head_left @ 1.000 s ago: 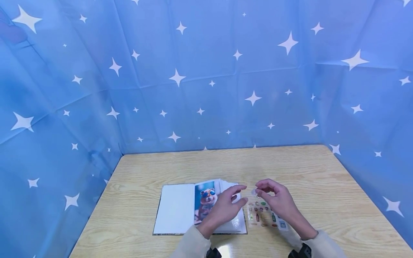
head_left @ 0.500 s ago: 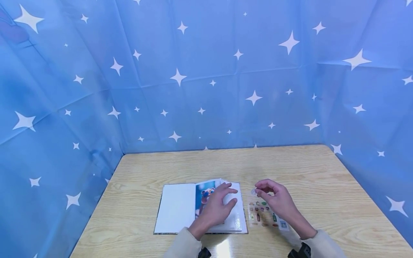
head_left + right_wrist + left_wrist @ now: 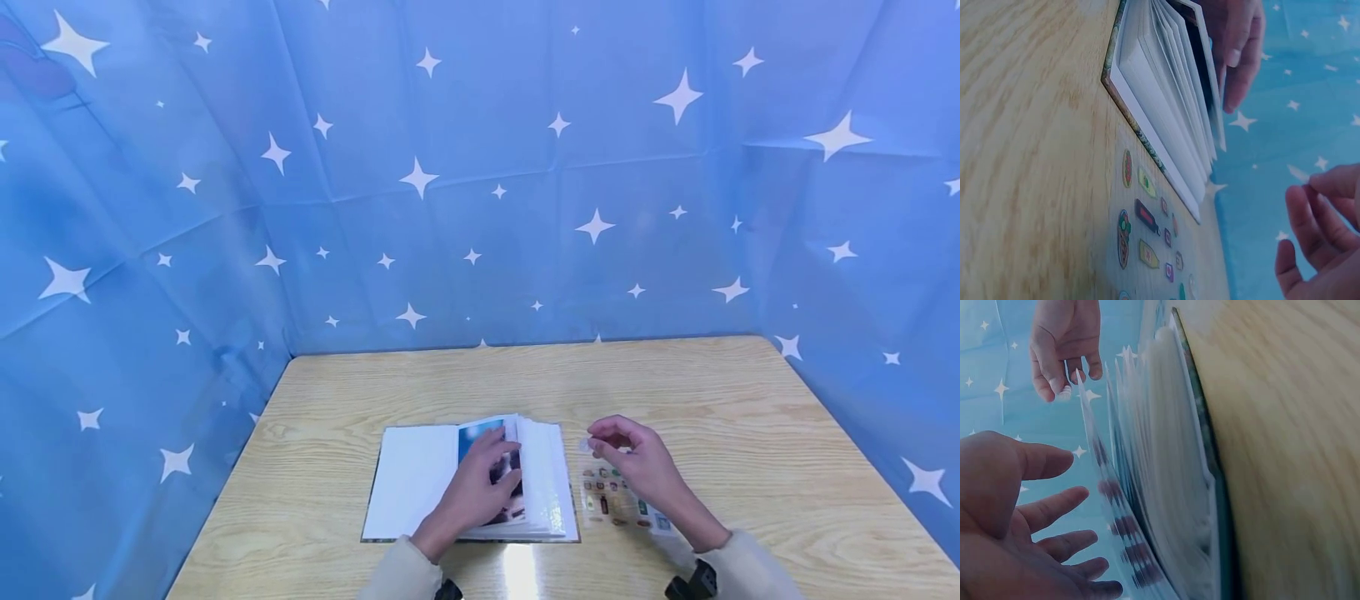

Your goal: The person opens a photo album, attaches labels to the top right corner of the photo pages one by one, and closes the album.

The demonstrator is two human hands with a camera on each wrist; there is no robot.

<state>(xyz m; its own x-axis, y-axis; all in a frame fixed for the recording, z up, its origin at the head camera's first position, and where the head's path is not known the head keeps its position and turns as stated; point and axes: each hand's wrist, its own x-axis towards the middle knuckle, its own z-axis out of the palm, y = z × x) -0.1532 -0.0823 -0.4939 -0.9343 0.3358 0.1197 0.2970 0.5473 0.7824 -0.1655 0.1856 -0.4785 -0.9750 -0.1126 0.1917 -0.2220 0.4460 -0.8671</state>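
A photo album [image 3: 408, 483] lies open on the table, with white paper at its left and a stack of clear-sleeved pages [image 3: 546, 483] at its right. My left hand [image 3: 471, 492] is over the picture page, fingers spread and fairly straight. In the left wrist view, those fingers point toward a raised page [image 3: 1119, 519] that stands off the stack; contact cannot be made out. At the album's right, my right hand [image 3: 637, 454] pinches a small pale translucent piece [image 3: 1298, 173] between thumb and fingertip. Below that hand lies a clear sticker sheet [image 3: 611, 500] printed with small food and bottle pictures.
The wooden table [image 3: 360, 387] runs back to a blue curtain [image 3: 480, 250] with white stars, which also hangs along both sides. Black wrist devices [image 3: 693, 581] and pale sleeves [image 3: 750, 571] are at the bottom.
My left hand has moved left from the album's right pages to over the picture page, uncovering the page stack and hiding much of the bear picture. My right hand has barely moved, still pinching the piece.
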